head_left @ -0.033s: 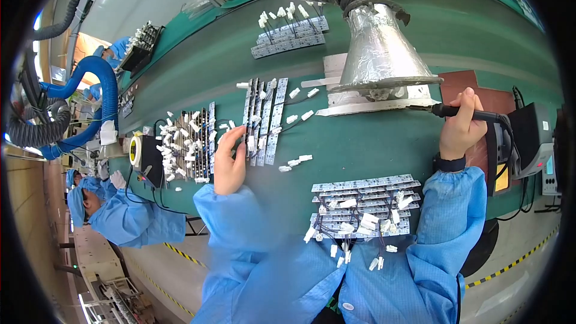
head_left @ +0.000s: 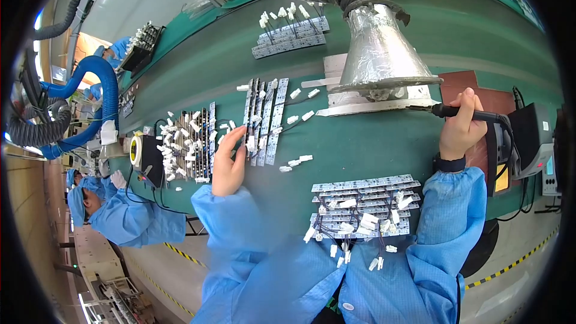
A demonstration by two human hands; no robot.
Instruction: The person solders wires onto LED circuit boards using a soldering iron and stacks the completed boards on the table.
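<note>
My right hand grips a soldering iron by its dark handle, its tip pointing left at the front edge of a white board under a foil-wrapped fume hood. My left hand has its fingers stretched out, the fingertips at the edge of the leftmost of several LED circuit strips. Wires with white connectors trail from these strips. Just left of that hand lies a dense group of wired strips. Closer to my body sits another stack of wired strips.
More strips with upright connectors lie at the far side of the green bench. A soldering station stands at right by a brown mat. A black-and-white device stands left. Co-workers in blue are at left.
My left hand and sleeve have shifted very slightly to the left. The right hand and soldering iron look unmoved.
</note>
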